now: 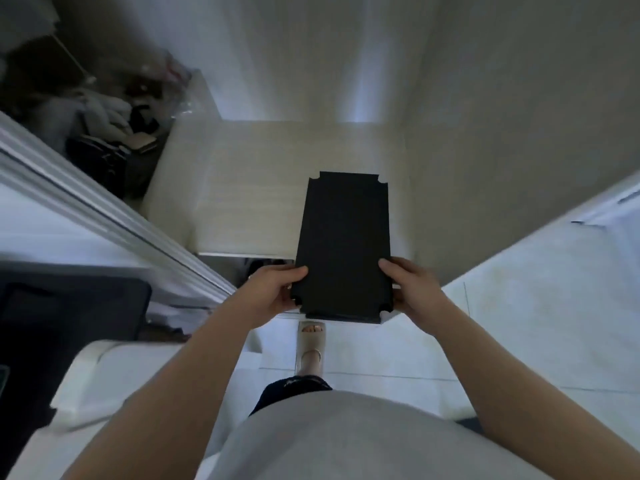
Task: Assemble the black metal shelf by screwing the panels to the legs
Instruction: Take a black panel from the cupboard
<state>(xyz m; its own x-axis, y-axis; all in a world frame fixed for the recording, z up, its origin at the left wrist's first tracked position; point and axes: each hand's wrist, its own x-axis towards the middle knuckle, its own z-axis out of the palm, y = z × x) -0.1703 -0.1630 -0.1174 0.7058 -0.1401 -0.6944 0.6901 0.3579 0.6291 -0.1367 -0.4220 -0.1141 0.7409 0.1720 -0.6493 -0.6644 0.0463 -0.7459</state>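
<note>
Black shelf panel (344, 244) held in air over the floor, left hand (273, 292) and right hand (414, 289) gripping its near corners, thumbs on top, other fingers curled underneath

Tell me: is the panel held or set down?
Held: left hand and right hand grip the panel by its near sides.

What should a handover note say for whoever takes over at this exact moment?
Left hand: grips the panel's near left edge.
Right hand: grips its near right edge.
Panel: black, with notched corners, held out in front of the body over a pale surface; whether it touches that surface cannot be told.
Done: nothing is fastened to this panel.
Left: all the screwing; no legs or screws are in view, so find them first.
</note>
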